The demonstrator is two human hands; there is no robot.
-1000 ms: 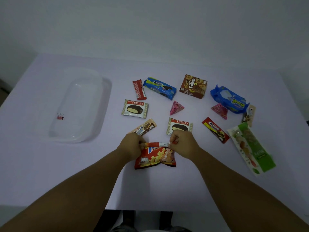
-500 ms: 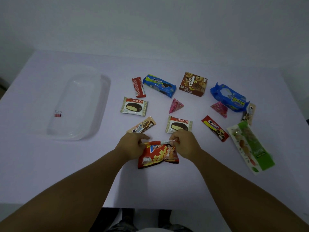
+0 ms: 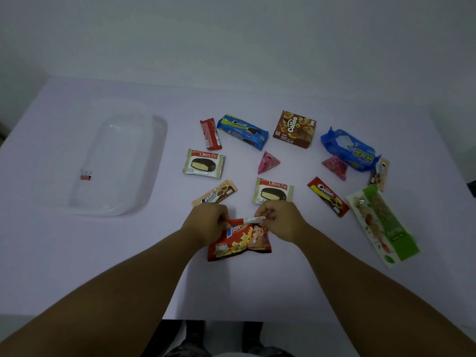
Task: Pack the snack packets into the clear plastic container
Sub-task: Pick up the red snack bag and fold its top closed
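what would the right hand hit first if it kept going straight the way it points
Probably the nearer Choco Pie: the right hand, pinching the potato snack bag, points away from the person, and that packet lies just beyond its knuckles.

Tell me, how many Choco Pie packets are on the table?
2. One Choco Pie lies right of the clear container. The other Choco Pie lies just beyond the right hand, touching it. None looks hidden.

potato snack bag (image 3: 239,240) lying at the table's (image 3: 257,287) near middle | clear plastic container (image 3: 116,161) sitting far left of it | binder clip (image 3: 85,174) lying in that container | other snack packets (image 3: 273,194) lying behind and right of the bag
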